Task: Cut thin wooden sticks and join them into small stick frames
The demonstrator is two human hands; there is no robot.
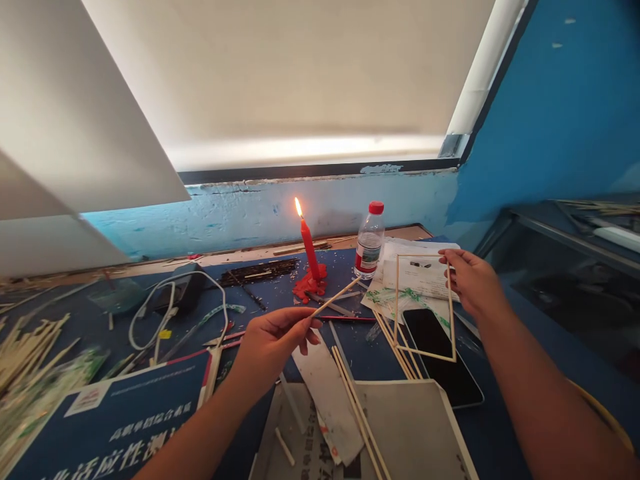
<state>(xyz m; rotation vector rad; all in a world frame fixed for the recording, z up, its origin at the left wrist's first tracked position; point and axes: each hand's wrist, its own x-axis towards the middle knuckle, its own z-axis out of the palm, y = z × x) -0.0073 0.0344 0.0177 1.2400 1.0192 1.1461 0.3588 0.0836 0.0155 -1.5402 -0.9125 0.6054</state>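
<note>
My left hand (283, 340) pinches a thin wooden stick (340, 295) between thumb and fingers, its free end pointing up and right. A rectangular frame of thin wooden sticks (453, 313) hangs from my right hand (467, 280), which grips its upper right corner. Beyond my left hand, a lit red candle (310, 250) leans slightly in a patch of melted red wax (305, 290). The stick's tip is to the right of the candle, apart from the flame. Behind the frame lie a black phone (445, 373) and printed papers (420, 277).
A plastic bottle with a red cap (369, 247) stands near the wall. Books (125, 413) lie at the front left, beside bundles of sticks (30, 347). A white cable (175, 283) loops at left. More loose sticks (357, 407) rest on a grey sheet (415, 420).
</note>
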